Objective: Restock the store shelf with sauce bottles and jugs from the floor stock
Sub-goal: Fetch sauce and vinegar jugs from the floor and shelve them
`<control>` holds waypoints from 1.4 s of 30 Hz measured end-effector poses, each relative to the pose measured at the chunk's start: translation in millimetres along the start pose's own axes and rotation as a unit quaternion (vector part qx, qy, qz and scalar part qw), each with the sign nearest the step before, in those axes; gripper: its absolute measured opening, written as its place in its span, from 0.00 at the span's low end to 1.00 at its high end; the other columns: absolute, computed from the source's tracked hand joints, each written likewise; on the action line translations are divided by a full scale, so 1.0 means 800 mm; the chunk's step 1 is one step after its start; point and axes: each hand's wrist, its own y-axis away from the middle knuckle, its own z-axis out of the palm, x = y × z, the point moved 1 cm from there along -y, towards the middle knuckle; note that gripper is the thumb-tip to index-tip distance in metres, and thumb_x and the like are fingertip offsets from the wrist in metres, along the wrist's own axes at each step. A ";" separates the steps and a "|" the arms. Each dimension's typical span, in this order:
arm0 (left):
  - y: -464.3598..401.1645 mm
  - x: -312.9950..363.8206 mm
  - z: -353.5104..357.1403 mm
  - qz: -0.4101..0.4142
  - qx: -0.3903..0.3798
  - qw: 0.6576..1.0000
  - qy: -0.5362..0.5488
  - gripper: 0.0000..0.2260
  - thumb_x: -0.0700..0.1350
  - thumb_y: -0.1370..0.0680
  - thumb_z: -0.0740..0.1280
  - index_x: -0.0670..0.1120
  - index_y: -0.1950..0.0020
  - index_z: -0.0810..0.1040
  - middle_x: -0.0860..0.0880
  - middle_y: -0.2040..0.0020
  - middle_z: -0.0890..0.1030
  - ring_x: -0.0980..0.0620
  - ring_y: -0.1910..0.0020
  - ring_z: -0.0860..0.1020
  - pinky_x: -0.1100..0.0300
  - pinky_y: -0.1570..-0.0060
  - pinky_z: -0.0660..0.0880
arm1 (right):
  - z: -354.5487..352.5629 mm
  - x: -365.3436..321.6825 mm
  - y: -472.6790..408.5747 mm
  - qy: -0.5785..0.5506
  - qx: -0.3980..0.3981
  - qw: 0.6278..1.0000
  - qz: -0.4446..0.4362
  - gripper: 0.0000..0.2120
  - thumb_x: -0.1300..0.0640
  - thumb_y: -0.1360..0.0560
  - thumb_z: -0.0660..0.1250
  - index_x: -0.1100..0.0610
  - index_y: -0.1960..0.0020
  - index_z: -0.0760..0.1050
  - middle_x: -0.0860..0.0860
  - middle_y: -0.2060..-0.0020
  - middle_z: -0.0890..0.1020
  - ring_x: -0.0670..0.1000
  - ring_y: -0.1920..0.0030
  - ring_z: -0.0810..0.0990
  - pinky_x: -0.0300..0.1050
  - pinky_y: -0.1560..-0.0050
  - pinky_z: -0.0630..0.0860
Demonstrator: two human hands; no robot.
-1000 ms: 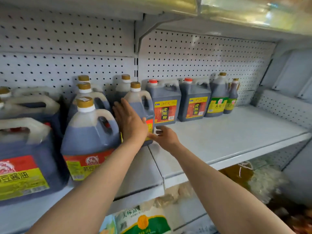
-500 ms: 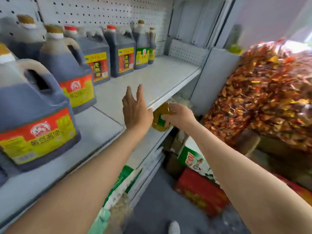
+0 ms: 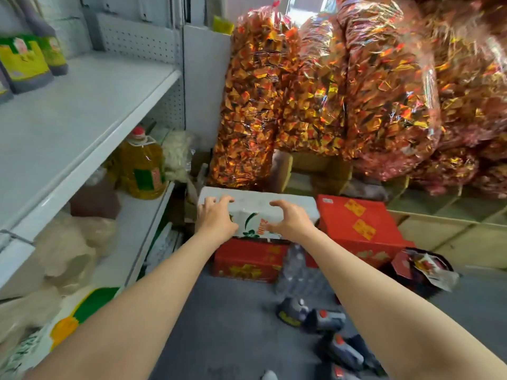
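**Both hands swung off the shelf, now out over the floor stock**

Since half a second ago the view dropped from the shelf [image 3: 82,105] to the floor. Left hand [image 3: 216,218] and right hand [image 3: 290,220] hover in front of a white box [image 3: 288,204] stacked on a red carton [image 3: 247,261], each grip half-curled, holding nothing. Sauce jugs [image 3: 337,344] lie blurry on the grey floor [image 3: 233,325] lower right; two green-label bottles [image 3: 24,61] stand far left on the shelf.
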 end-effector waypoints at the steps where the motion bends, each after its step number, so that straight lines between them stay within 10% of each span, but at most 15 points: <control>1: -0.005 0.010 0.013 0.002 -0.014 1.000 -0.005 0.30 0.49 0.26 0.74 0.56 0.28 0.67 0.45 0.29 0.64 0.41 0.31 0.64 0.47 0.35 0.70 | 0.002 0.018 -0.003 -0.003 -0.001 1.000 0.009 0.34 0.47 0.27 0.76 0.49 0.26 0.67 0.53 0.31 0.76 0.54 0.36 0.77 0.47 0.41 0.75; 23: -0.097 0.184 0.319 0.010 -0.215 0.972 -0.094 0.30 0.48 0.25 0.73 0.57 0.26 0.66 0.44 0.25 0.61 0.40 0.28 0.61 0.46 0.35 0.69 | 0.034 0.370 -0.070 -0.039 -0.120 0.982 0.141 0.37 0.47 0.27 0.75 0.54 0.23 0.63 0.55 0.28 0.72 0.58 0.30 0.71 0.53 0.34 0.72; 42: -0.118 0.030 0.672 0.037 -0.339 0.930 -0.138 0.33 0.56 0.26 0.74 0.52 0.25 0.66 0.43 0.28 0.67 0.39 0.30 0.66 0.48 0.34 0.70 | 0.371 0.607 -0.032 -0.150 -0.095 0.939 0.294 0.33 0.49 0.27 0.75 0.57 0.27 0.69 0.59 0.37 0.80 0.62 0.36 0.77 0.49 0.41 0.71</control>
